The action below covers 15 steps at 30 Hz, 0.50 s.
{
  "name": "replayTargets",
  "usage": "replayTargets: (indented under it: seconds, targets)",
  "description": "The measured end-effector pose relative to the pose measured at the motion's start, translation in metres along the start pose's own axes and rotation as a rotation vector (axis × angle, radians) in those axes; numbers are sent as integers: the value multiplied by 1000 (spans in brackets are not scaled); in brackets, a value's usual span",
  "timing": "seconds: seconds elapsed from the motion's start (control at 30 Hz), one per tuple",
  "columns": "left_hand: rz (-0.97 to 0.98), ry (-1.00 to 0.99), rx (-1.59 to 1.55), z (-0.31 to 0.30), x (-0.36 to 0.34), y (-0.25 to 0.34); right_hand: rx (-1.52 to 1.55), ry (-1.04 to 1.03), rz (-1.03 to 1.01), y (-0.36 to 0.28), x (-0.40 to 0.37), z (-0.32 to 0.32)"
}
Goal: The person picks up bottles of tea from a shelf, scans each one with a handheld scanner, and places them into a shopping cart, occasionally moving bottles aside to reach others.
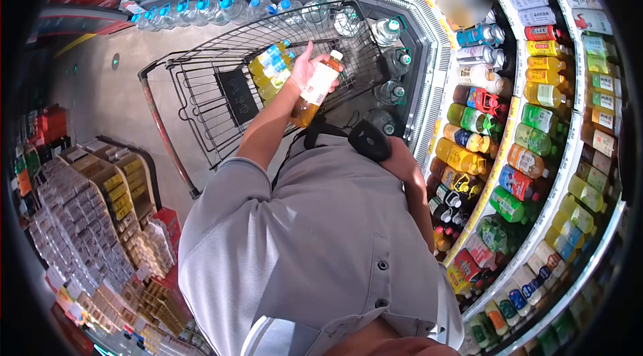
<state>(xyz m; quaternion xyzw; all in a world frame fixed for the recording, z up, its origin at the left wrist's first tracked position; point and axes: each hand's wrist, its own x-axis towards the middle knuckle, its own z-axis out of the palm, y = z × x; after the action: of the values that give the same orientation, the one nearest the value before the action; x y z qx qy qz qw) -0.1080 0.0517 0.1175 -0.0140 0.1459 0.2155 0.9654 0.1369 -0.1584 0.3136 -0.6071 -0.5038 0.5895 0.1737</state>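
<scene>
My left hand [309, 73] is wrapped around a plastic drink bottle [320, 85] with a white cap, a pale label and amber liquid. The bottle is tilted, cap pointing away from me, above the near side of a wire shopping cart [201, 111]. Inside the cart lie several yellow drink bottles [271, 69] with blue and pale labels, just beyond my left wrist. Close to my waist, my right hand [400, 156] is beside a dark, rounded object [369, 140]. Its fingers are hidden, so its grip does not show.
Shelves of bottled drinks [529, 121] curve along the right side. Large water bottles [201, 9] with blue caps line the floor-level ledge ahead, and more clear jugs [390, 93] stand right of the cart. Stacked cartons [80, 212] rise at the left.
</scene>
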Motion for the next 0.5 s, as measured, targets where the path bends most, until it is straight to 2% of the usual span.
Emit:
replayTargets:
  seconds: [0.1, 0.17, 0.2, 0.23, 0.3, 0.37, 0.43, 0.47, 0.5]
  targets:
    - [1, 33, 83, 3, -13, 14, -18, -3, -8, -3, 8, 13]
    - [-50, 199, 427, -22, -12, 31, 10, 56, 14, -5, 11, 21]
    - [-57, 188, 645, -50, -11, 40, 7, 57, 15, -5, 12, 25]
    - [-140, 322, 859, -49, -17, 43, -9, 78, 47, -4, 12, 29]
    - [-191, 266, 1179, -108, -19, 44, -28, 110, 78, -4, 13, 36]
    - [-112, 154, 1319, -142, -29, 32, -60, 138, 130, -3, 12, 42]
    - [158, 157, 1479, -207, -40, 10, -106, 119, 133, 10, 13, 49]
    - [-18, 247, 1841, -215, -43, 13, -143, 116, 116, 16, 13, 49]
    - [-232, 565, 2043, -148, -46, -2, -139, 139, 153, 10, 8, 49]
